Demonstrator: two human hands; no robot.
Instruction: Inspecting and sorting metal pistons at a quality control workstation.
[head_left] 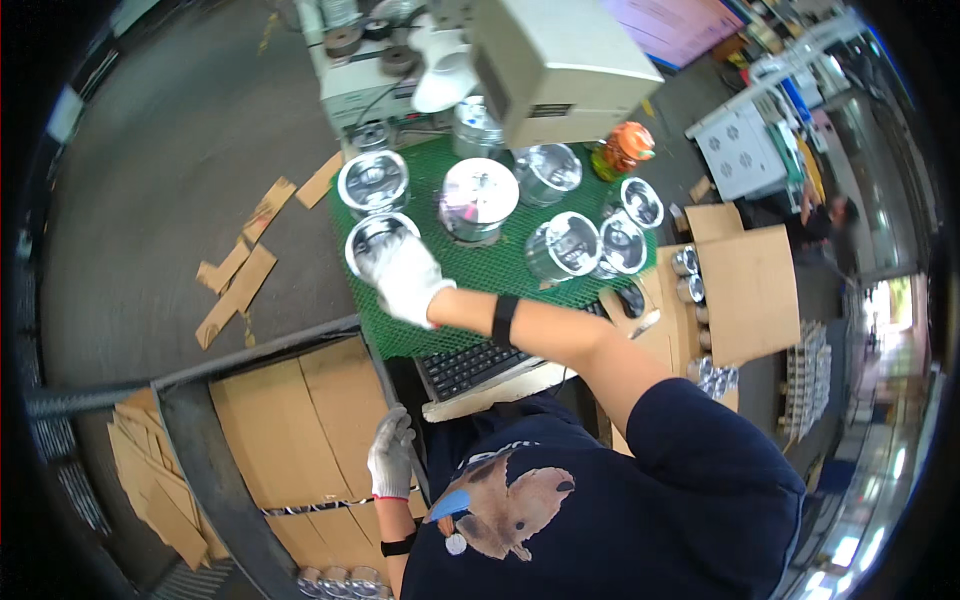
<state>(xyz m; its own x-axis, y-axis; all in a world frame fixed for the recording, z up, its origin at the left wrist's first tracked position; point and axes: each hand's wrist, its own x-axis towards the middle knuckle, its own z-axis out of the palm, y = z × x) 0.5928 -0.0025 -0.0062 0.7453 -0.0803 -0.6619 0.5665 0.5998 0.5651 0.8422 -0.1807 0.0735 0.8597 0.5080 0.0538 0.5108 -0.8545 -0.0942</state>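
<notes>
Where the right hand point(408, 280) covers its near rim, a silver cylinder point(366, 232) sits on the tabletop point(378, 322); grip cannot be told. Left hand point(391, 455), fingers loosely extended, hangs well apart from it.

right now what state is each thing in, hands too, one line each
right hand: gloved, at the metal cylinder's rim, exact grip hidden
metal cylinder: upright, open end up, partly covered
left hand: gloved, low beside the body, grip unclear
orange-lidded jar: lid on
screen: lit
cardboard carton: flaps open, metal parts inside
keyboard: partly hidden by the right forearm
computer mouse: unheld
</notes>
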